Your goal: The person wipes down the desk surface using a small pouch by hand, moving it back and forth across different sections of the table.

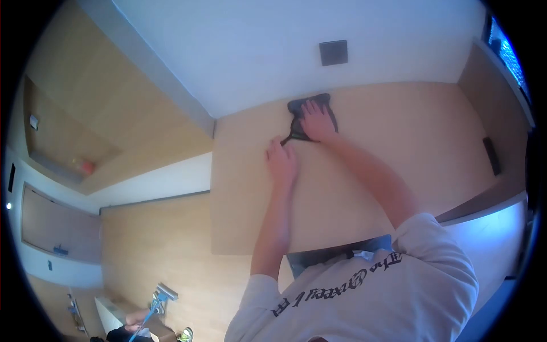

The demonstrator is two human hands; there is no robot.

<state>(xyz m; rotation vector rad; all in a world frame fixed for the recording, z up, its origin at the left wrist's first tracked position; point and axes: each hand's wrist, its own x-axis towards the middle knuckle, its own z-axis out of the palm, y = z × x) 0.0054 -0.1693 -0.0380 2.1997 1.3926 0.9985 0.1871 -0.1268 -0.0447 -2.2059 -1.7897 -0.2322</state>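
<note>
A dark, flat item [327, 100], perhaps a folded bag or pouch, lies near the far edge of the pale wooden table [387, 165]. My right hand [318, 121] rests flat on it with the fingers stretched out. From its lower left side runs a thin dark strap or handle [293, 136]. My left hand [282, 159] is at the end of that strap, with its fingertips closed on it. Part of the item is hidden under my right hand, so its exact kind is unclear.
A white wall with a dark square plate [333, 52] rises behind the table. At the right are a narrow dark object [491, 156] and a bright screen [504, 48]. Lower left, another person's hand [135, 319] is by a blue-handled mop [165, 292] over the wooden floor [154, 245].
</note>
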